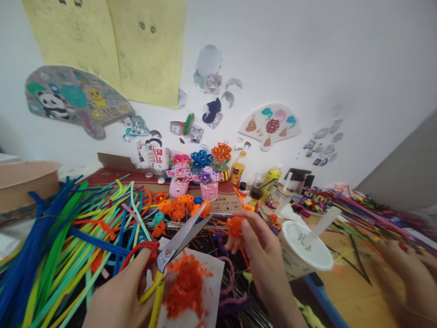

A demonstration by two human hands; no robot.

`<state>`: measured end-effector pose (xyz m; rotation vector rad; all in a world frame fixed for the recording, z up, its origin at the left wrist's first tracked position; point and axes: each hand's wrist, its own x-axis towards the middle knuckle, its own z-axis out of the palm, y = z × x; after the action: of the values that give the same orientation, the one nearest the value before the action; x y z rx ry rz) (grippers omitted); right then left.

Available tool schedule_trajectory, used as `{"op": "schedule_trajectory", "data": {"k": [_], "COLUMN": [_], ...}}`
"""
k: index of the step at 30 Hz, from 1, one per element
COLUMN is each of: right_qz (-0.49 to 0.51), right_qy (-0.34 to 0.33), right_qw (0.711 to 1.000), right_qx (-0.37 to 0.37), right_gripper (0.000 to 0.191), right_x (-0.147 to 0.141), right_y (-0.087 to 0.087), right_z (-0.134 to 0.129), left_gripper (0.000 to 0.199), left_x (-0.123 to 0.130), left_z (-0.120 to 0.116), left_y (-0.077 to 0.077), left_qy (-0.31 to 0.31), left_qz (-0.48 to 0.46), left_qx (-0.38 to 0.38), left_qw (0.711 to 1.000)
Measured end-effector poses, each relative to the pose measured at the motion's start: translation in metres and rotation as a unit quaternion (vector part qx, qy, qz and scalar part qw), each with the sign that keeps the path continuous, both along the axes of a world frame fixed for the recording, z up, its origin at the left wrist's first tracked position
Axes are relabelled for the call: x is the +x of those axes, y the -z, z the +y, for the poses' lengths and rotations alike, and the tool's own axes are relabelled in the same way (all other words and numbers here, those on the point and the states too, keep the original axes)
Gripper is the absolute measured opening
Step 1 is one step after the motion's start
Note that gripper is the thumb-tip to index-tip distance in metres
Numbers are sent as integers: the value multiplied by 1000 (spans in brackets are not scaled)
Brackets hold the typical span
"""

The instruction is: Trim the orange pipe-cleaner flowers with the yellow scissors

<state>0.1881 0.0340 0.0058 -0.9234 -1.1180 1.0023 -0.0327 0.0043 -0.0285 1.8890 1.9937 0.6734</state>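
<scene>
My left hand grips a pair of scissors with red and yellow handles, its blades parted and pointing up to the right. In the fingers of my right hand is an orange fuzzy pipe-cleaner flower, right of the blade tips and apart from them. Under the scissors lies a white sheet of paper bearing a heap of orange fluff clippings. More orange pipe-cleaner flowers lie just beyond the blades.
Bundled coloured pipe cleaners cover the left side. A lidded cup with a straw stands close to my right arm. Potted pipe-cleaner flowers and bottles line the back. Another person's hand rests at the right.
</scene>
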Motion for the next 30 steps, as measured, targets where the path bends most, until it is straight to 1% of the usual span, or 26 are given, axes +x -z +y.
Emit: {"op": "schedule_trajectory", "data": {"k": [3,8,10,14,17,20,23,27,30], "right_qz": [28,14,4,-19,-20,-16,-12,7,12], "right_qy": [-4,19,28,44,47,49,49,49,47], "right_qw": [999,997,996,995,994,993,992,992,992], "right_qx": [-27,-71,-81,-90,-100,-108,-112,-113,-114], "right_gripper": [27,33,36,40,42,42,42,43,44], "right_x": [0,3,3,2,1,2,3,4,3], "right_y": [0,0,0,-3,-3,-1,0,-1,-1], "right_z": [0,-2,-2,-2,-1,0,-1,-1,-1], "left_gripper": [24,16,19,24,18,6,5,3,11], "left_x": [-3,-5,-4,-4,-6,-7,-7,-9,-10], "left_z": [0,0,1,0,-1,-1,0,1,0], "left_y": [-1,6,7,8,9,9,9,14,18], "left_qy": [9,69,89,104,119,134,127,120,115], "left_qz": [7,81,120,202,239,258,268,234,210], "left_qx": [14,37,66,141,190,211,224,231,208], "left_qw": [1000,994,987,964,945,933,928,937,948]}}
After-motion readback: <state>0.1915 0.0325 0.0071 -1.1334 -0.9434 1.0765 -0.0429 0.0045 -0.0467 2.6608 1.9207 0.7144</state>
